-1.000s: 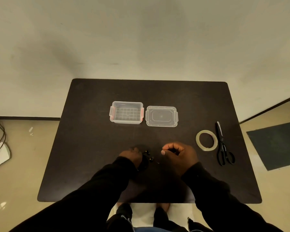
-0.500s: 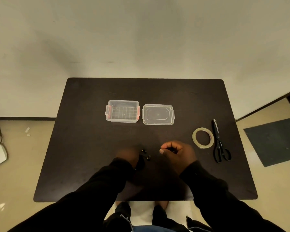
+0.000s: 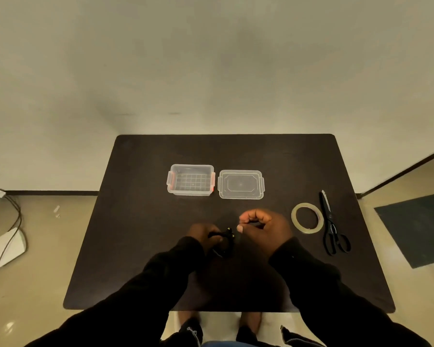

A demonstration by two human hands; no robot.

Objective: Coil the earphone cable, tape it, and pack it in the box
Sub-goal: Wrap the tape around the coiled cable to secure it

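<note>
A black earphone cable point(image 3: 226, 242) is bunched in a small coil near the table's front middle. My left hand point(image 3: 205, 234) is shut on the coil, and the earbuds poke out to its right. My right hand point(image 3: 263, 227) is curled just to the right, thumb and fingers pinched on what looks like a strand of the cable; the dark strand is hard to see against the table. The clear plastic box point(image 3: 191, 180) with orange latches stands open farther back, its lid point(image 3: 240, 184) lying flat beside it. A tape roll point(image 3: 307, 217) lies right of my right hand.
Black scissors point(image 3: 331, 227) lie just right of the tape roll, tips pointing away from me. The dark table point(image 3: 140, 221) ends near my body. On the floor are a white device with cables point(image 3: 6, 244) at left and a dark mat point(image 3: 416, 226) at right.
The camera view has shifted slightly. Both hands stay over the cable, with the right hand raised a little and the left fingers closing tighter on the coil.
</note>
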